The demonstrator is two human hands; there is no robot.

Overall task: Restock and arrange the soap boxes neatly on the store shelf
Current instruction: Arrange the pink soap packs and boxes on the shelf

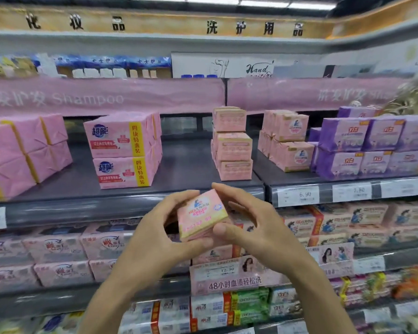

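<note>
Both hands hold one small pink soap box (202, 214) between them, tilted with its printed face up toward the camera. The left hand (155, 232) pinches its lower left side with the thumb under the front edge. The right hand (251, 227) grips the top right corner with its fingers, thumb at the lower right corner. The box sits in front of the shelf edge (135, 208), not yet on it. Just above the hands stands a stack of three boxes (233, 150) that look similar. Up and to the right is a block of matching boxes (290, 143) with the same figure on the front. To do this well, I would level the box first and turn the printed face outward. It should then go down square on the stack or beside it, edges flush, with the fingers released only once it rests flat, since that stack looks slightly uneven and could be nudged. The far side of the box and the left fingertips behind it are hidden. The print on the stack is too blurred to confirm the match, and its depth cannot be seen. The purple packs (372, 145) far right of the hands smear into blur, and both forearms are cut off by the frame.
</note>
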